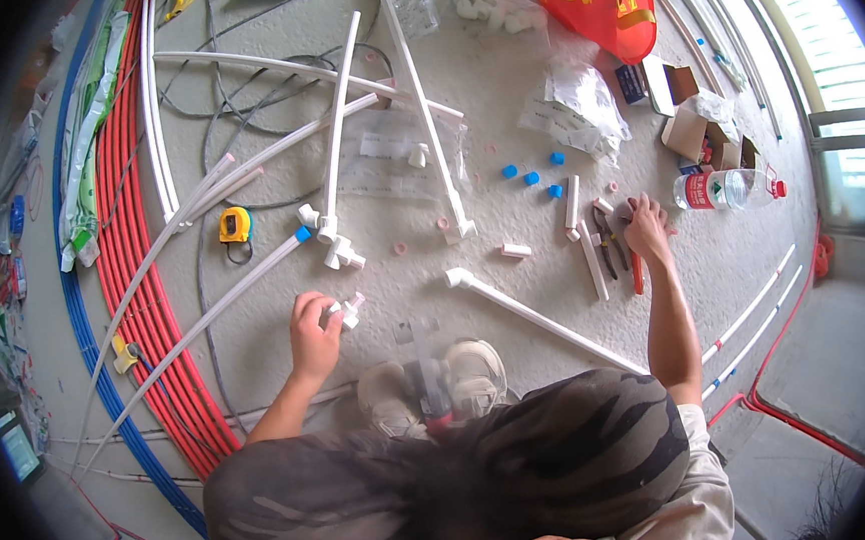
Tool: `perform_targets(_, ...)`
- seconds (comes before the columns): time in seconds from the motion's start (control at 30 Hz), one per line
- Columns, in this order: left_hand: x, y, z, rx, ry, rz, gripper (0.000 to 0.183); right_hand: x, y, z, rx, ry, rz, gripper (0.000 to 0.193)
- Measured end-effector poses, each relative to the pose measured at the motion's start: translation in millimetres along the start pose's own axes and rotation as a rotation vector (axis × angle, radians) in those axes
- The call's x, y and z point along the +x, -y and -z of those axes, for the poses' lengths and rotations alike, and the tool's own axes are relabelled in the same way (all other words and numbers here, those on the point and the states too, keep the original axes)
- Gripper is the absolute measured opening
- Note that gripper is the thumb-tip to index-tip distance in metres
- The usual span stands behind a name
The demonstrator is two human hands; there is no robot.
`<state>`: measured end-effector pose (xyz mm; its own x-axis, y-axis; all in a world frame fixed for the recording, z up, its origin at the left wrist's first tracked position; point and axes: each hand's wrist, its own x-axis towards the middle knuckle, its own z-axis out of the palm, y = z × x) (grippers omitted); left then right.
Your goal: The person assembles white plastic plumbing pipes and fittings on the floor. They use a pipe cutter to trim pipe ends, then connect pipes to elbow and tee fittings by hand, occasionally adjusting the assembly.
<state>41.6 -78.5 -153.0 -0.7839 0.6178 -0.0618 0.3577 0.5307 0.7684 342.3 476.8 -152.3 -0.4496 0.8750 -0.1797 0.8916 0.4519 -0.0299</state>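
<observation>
My left hand [315, 336] is closed on a white plastic pipe fitting [349, 314] with a short pinkish stub, just above the concrete floor. At the right, my right hand [648, 223] curls its fingers round a red-handled tool [637, 274] that looks like a pipe cutter; the palm hides part of it. Pliers [608, 242] with dark and yellow handles lie beside that tool. Short cut lengths of white pipe [592, 261] rest left of the pliers. Beyond my left hand, a white fitting cluster [341, 254] is joined to a long white pipe [344, 116].
A white pipe with an elbow [546, 320] slants before my feet. Several blue caps [531, 178], a yellow tape measure [235, 226], a plastic bottle [723, 190] and a red bag [599, 2] lie about. Red pipes [130, 251] and blue pipes [75, 295] run along the left.
</observation>
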Motion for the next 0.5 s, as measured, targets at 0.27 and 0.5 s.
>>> perform_targets(0.27,-3.5,-4.8,3.7,-0.012,0.001,-0.015,0.018,68.2,143.9,3.8,0.683,0.01,-0.094,0.071)
perform_targets(0.5,-9.4,-15.3,16.6,-0.034,-0.053,-0.026,0.017,108.1,136.9,-8.7,1.436,-0.102,-0.122,0.029)
